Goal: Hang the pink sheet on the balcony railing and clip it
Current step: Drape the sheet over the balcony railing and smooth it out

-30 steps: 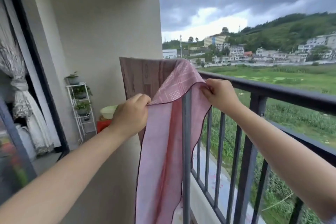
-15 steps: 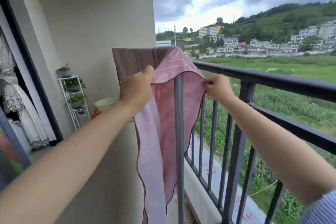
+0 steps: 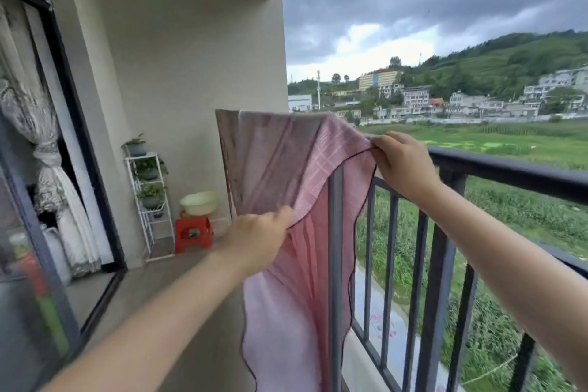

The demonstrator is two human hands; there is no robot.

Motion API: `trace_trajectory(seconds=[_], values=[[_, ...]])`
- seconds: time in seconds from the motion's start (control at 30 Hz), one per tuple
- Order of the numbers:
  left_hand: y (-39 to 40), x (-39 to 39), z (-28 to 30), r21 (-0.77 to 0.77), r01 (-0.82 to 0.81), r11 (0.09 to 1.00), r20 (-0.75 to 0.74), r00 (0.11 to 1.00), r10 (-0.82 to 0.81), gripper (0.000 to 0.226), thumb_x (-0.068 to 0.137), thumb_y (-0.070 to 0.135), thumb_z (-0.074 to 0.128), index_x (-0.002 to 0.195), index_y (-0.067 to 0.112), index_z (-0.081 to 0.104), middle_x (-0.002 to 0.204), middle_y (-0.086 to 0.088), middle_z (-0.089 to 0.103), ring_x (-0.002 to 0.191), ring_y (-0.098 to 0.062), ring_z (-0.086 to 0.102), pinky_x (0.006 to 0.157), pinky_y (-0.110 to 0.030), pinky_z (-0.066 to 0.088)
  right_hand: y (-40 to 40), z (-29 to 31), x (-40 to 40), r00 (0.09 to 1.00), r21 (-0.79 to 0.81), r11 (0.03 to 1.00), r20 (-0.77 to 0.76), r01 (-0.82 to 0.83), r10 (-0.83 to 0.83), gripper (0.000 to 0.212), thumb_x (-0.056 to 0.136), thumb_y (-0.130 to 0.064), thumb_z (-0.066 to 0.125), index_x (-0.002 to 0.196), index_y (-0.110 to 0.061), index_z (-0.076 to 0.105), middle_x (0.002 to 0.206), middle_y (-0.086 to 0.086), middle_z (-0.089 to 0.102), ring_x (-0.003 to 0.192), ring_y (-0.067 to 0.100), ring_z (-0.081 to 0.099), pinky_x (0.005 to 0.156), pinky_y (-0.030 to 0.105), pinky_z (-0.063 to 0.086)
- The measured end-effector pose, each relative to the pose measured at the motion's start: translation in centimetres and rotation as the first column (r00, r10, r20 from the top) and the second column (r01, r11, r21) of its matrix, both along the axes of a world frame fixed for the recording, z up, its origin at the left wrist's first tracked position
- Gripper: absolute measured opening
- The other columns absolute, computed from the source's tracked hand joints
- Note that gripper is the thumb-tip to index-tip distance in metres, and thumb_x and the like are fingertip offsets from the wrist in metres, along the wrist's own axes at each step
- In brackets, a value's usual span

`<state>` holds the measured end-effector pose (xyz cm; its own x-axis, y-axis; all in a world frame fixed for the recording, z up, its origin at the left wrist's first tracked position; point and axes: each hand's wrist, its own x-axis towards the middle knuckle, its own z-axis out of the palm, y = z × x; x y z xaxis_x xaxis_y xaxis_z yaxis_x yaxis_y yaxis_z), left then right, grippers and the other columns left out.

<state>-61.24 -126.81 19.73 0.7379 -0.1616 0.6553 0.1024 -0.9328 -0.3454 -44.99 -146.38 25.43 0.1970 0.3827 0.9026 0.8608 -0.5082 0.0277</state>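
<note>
You are draping the pink sheet over the railing. Your right hand is pinching its dark hem at the rail top; your left hand is gripping the inside edge below. It looks thin, limp and light, so keep holding the hems.

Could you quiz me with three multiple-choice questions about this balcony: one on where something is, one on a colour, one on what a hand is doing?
1. Where does the pale basin sit?
A. on the red stool
B. on the white plant rack
C. on the railing

2. What colour is the stool?
A. blue
B. red
C. white

3. What is the right hand doing?
A. hanging idle
B. pressing the wall
C. pinching the pink sheet at the railing

Answers: 1 A, the basin rests on the stool. 2 B, plainly red. 3 C, fingers pinch the sheet's dark-edged hem.
</note>
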Motion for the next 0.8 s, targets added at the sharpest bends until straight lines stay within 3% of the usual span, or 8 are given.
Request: trace_trajectory(seconds=[0.1, 0.17, 0.27, 0.37, 0.53, 0.63, 0.73, 0.8], values=[[-3.5, 2.7, -2.1, -0.22, -0.174, 0.96, -0.49, 0.871, 0.046, 0.027, 0.095, 0.017, 0.037, 0.119, 0.005, 0.039, 0.115, -0.02, 0.06, 0.103, -0.039, 0.059, 0.075, -0.041, 0.046, 0.2, -0.8, -0.9, 0.975, 0.043, 0.999, -0.22, -0.025, 0.034, 0.024, 0.084, -0.011, 0.055, 0.103, 0.002, 0.061, 0.091, 0.018, 0.065, 0.076, 0.029, 0.059, 0.069, 0.04, 0.051], [-4.8, 4.0, -2.3, -0.153, -0.148, 0.977, -0.659, 0.752, 0.011, 0.033, 0.095, 0.024, 0.04, 0.122, 0.006, 0.04, 0.124, -0.019, 0.054, 0.112, -0.036, 0.054, 0.082, -0.04, 0.046, 0.9, -1.1, -1.4, 0.904, 0.011, 1.0, -0.428, -0.019, 0.022, 0.028, 0.082, -0.013, 0.061, 0.107, -0.002, 0.058, 0.1, 0.013, 0.063, 0.085, 0.026, 0.058, 0.078, 0.042, 0.051], [-4.6, 5.3, -2.4, -0.076, -0.179, 0.981, -0.789, 0.612, 0.051, 0.049, 0.094, 0.039, 0.041, 0.13, 0.006, 0.041, 0.134, -0.018, 0.048, 0.121, -0.032, 0.047, 0.092, -0.036, 0.043, 1.6, -2.0, -1.3, 0.795, 0.074, 0.997, -0.605, -0.004, 0.048, 0.012, 0.084, -0.01, 0.057, 0.086, 0.0, 0.063, 0.088, 0.016, 0.069, 0.08, 0.029, 0.062, 0.076, 0.044, 0.051], [-3.6, 5.3, -1.4, -0.148, -0.167, 0.975, -0.716, 0.698, 0.011, 0.043, 0.094, 0.036, 0.04, 0.125, 0.007, 0.047, 0.129, -0.018, 0.052, 0.117, -0.032, 0.05, 0.09, -0.037, 0.045, 0.8, -2.3, -0.6, 0.788, 0.128, 0.983, -0.615, 0.131, -0.025, 0.023, 0.086, -0.005, 0.051, 0.065, -0.003, 0.061, 0.065, 0.014, 0.062, 0.06, 0.023, 0.052, 0.061, 0.025, 0.036], [-1.7, 6.1, -0.4, -0.339, 0.017, 0.941, -0.272, 0.955, -0.115, 0.032, 0.092, 0.024, 0.043, 0.113, 0.003, 0.052, 0.114, -0.019, 0.057, 0.111, -0.033, 0.053, 0.088, -0.039, 0.044, -1.5, -0.3, -0.5, 0.864, 0.272, 0.93, -0.495, 0.248, -0.086, 0.02, 0.086, -0.004, 0.052, 0.095, 0.006, 0.066, 0.094, 0.021, 0.07, 0.085, 0.031, 0.063, 0.076, 0.035, 0.047], [-0.9, 7.5, -1.1, -0.436, 0.214, 0.874, -0.053, 0.964, -0.262, 0.035, 0.082, 0.016, 0.047, 0.108, -0.005, 0.056, 0.106, -0.026, 0.06, 0.102, -0.04, 0.057, 0.087, -0.042, 0.047, -1.2, -1.2, -1.4, 0.82, 0.101, 0.975, -0.561, 0.2, -0.11, 0.02, 0.086, -0.007, 0.055, 0.097, 0.004, 0.067, 0.096, 0.02, 0.07, 0.086, 0.031, 0.065, 0.085, 0.041, 0.051], [-0.8, 8.9, -2.4, -0.499, 0.214, 0.84, -0.122, 0.942, -0.312, 0.038, 0.075, 0.005, 0.049, 0.11, -0.01, 0.05, 0.11, -0.031, 0.055, 0.101, -0.045, 0.055, 0.085, -0.045, 0.047, -0.6, -4.0, -2.8, 0.737, -0.018, 0.983, -0.658, 0.185, -0.151, 0.022, 0.087, -0.012, 0.055, 0.102, -0.001, 0.066, 0.099, 0.015, 0.07, 0.08, 0.021, 0.063, 0.082, 0.033, 0.051], [-0.6, 9.5, -3.0, -0.46, 0.332, 0.823, -0.094, 0.904, -0.417, 0.036, 0.067, 0.008, 0.046, 0.099, -0.006, 0.054, 0.098, -0.03, 0.059, 0.083, -0.044, 0.062, 0.069, -0.043, 0.056, -0.2, -5.7, -3.9, 0.703, -0.067, 0.976, -0.683, 0.207, -0.197, 0.022, 0.087, -0.013, 0.055, 0.102, -0.003, 0.067, 0.1, 0.012, 0.07, 0.081, 0.019, 0.061, 0.082, 0.029, 0.05]])
